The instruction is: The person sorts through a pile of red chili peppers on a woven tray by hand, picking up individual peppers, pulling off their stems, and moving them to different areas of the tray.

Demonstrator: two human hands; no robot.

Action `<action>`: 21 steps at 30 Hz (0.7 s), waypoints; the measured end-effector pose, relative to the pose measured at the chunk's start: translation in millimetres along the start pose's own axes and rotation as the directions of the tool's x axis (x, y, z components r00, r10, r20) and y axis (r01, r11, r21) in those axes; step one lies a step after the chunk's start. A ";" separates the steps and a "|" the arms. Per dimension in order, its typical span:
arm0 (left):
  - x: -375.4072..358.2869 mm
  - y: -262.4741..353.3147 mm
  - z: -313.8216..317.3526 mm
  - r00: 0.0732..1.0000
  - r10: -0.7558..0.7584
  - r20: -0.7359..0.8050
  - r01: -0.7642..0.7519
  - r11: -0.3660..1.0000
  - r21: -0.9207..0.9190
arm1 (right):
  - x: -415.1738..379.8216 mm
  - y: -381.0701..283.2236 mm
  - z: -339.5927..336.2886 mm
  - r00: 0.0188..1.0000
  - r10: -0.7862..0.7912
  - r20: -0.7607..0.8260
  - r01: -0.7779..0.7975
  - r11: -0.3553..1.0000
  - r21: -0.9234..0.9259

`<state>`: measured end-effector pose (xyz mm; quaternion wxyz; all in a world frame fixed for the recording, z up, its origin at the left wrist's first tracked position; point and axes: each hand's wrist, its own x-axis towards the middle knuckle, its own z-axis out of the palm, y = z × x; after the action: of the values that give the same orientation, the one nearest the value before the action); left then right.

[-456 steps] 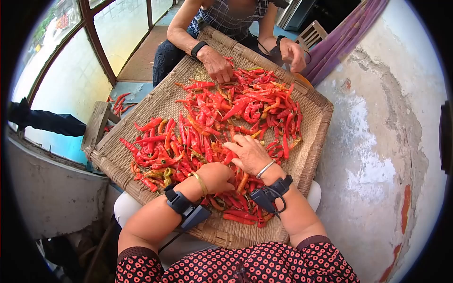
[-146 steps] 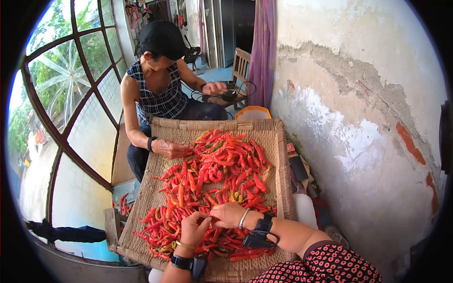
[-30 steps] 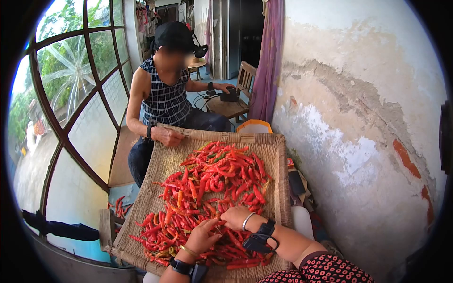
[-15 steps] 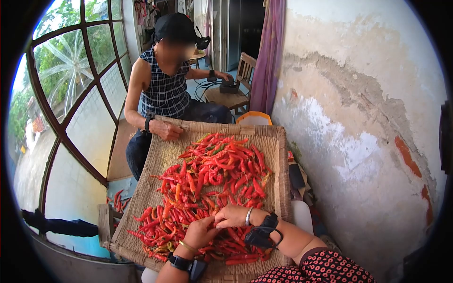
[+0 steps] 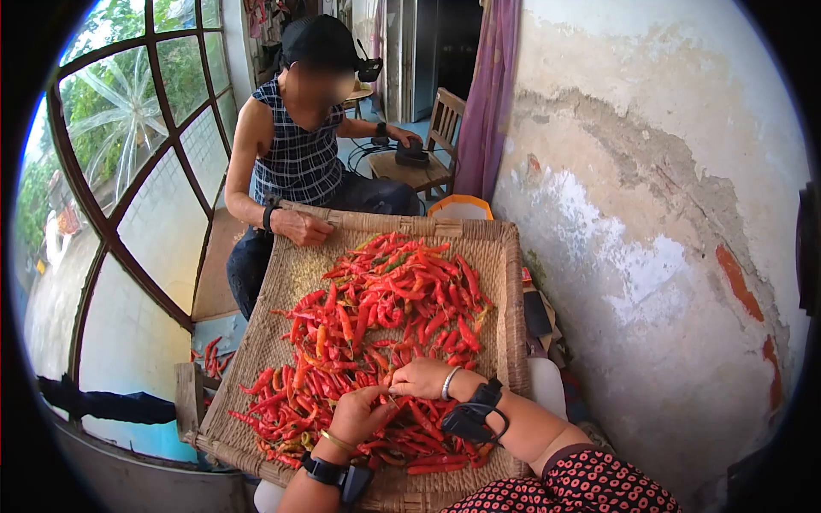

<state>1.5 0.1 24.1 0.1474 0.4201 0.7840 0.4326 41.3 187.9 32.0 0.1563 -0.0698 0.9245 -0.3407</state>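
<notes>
A pile of red chili peppers [image 5: 402, 295], with a few orange and green ones, lies on a woven tray [image 5: 239, 410]. Over the near part of the pile my left hand [image 5: 359, 415] is closed in a pinch on a chili pepper, mostly hidden by the fingers. My right hand [image 5: 421, 378] meets it from the right, its fingertips pinched at the same small pepper near the stem end. Both hands wear wrist devices and bangles.
Opposite me sits a person [image 5: 299, 162], one hand [image 5: 301, 228] on the tray's far left corner, the other at a black box [image 5: 412, 154] on a wooden chair [image 5: 436, 141]. A peeling wall [image 5: 633, 256] stands right, a framed window [image 5: 137, 197] left. More peppers [image 5: 212, 359] lie beyond the tray's left side.
My hands have drawn slightly apart at the fingertips, and the right has shifted up a little. The other person's hands stay in place.
</notes>
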 end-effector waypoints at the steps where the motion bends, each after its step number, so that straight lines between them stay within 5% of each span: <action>1: -0.1 -2.1 1.0 1.000 0.004 -0.011 -0.004 1.000 0.001 | -1.0 -5.0 -3.3 0.994 0.069 0.090 -0.066 0.997 -0.045; 11: 0.2 -0.8 1.5 0.999 0.013 -0.030 -0.013 1.000 -0.002 | -1.1 -2.0 0.8 0.993 0.069 0.097 -0.063 0.996 -0.069; 13: -0.9 -4.3 3.2 0.999 0.017 -0.035 -0.017 1.000 -0.017 | 0.6 6.4 6.8 0.993 0.102 0.051 -0.089 0.972 -0.216; 21: -0.7 -0.9 1.2 0.999 -0.035 -0.015 0.035 0.999 -0.022 | 5.0 17.2 17.0 0.992 0.098 -0.080 -0.119 0.934 -0.337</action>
<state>2.2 0.0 22.6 0.1535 0.4014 0.7875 0.4418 42.0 189.4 7.4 0.1318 -0.0342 0.9763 -0.1681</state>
